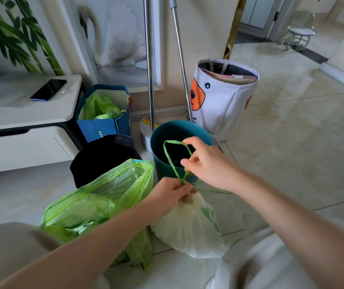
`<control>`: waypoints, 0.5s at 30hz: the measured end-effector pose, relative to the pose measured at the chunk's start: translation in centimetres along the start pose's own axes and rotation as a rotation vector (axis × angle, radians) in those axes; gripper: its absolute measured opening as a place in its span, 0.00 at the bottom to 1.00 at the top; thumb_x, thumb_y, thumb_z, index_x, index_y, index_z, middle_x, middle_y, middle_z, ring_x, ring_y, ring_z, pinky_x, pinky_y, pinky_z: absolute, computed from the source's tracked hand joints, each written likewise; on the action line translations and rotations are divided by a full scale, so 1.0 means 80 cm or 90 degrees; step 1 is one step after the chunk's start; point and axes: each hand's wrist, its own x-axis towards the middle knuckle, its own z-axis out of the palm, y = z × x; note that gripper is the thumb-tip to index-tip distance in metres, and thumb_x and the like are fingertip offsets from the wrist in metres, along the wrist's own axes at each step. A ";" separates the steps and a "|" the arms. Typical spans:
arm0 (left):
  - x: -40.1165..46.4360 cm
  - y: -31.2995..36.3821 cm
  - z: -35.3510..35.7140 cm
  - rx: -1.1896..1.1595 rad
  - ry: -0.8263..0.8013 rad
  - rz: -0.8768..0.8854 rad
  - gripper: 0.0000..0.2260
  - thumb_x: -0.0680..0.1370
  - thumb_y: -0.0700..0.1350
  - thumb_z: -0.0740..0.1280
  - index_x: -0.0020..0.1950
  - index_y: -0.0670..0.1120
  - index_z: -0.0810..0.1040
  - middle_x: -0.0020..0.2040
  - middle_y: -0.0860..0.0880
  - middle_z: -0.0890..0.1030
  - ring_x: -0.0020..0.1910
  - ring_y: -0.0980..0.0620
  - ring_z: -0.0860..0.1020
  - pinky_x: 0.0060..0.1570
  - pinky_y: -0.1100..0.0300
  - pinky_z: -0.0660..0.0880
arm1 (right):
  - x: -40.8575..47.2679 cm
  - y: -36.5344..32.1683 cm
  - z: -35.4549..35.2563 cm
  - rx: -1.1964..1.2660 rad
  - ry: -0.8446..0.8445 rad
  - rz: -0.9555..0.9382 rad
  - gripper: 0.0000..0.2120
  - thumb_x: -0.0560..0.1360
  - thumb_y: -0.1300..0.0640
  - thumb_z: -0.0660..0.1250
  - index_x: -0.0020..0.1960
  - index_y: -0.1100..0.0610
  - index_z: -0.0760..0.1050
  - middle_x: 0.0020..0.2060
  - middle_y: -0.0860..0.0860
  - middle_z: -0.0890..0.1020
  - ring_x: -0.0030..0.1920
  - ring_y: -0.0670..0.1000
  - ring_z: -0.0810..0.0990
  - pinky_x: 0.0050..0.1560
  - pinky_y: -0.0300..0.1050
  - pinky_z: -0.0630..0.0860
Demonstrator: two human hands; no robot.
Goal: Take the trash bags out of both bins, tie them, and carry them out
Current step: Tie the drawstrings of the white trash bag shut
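A small pale trash bag (190, 228) rests on the floor in front of the teal bin (167, 132), its neck bunched tight. My left hand (170, 193) pinches that neck. My right hand (207, 163) holds the bag's green drawstring (172, 161), which stands up in a loop above the bin's mouth. The teal bin looks dark inside, with no liner visible. To the left a larger green trash bag (96, 207) sits on the floor with its top still loose, just in front of a black bin (102, 157).
A blue paper bag (104, 127) holding green plastic stands behind the black bin. Two metal poles (150, 80) lean at the wall. A white fabric hamper (223, 99) is right of the teal bin. A white cabinet (27, 113) with a phone (49, 89) stands left. Tiled floor stretches right.
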 end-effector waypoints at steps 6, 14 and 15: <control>-0.001 0.003 -0.009 -0.103 0.014 -0.057 0.12 0.81 0.44 0.60 0.50 0.41 0.83 0.39 0.46 0.81 0.39 0.52 0.76 0.43 0.64 0.74 | -0.016 0.022 0.007 0.038 0.012 -0.045 0.30 0.77 0.58 0.65 0.75 0.49 0.55 0.51 0.46 0.78 0.47 0.43 0.80 0.49 0.37 0.75; 0.007 -0.010 -0.015 -0.127 0.069 -0.137 0.15 0.81 0.47 0.59 0.44 0.44 0.83 0.35 0.48 0.81 0.35 0.53 0.77 0.47 0.56 0.75 | -0.026 0.045 0.000 0.199 0.069 -0.093 0.28 0.76 0.66 0.64 0.72 0.48 0.63 0.48 0.47 0.84 0.54 0.44 0.81 0.56 0.37 0.76; 0.007 -0.011 -0.016 -0.129 0.075 -0.143 0.15 0.81 0.48 0.59 0.44 0.44 0.83 0.35 0.48 0.81 0.34 0.53 0.77 0.47 0.56 0.75 | -0.026 0.046 0.000 0.197 0.080 -0.086 0.25 0.76 0.66 0.64 0.70 0.49 0.67 0.48 0.47 0.84 0.53 0.43 0.81 0.55 0.36 0.76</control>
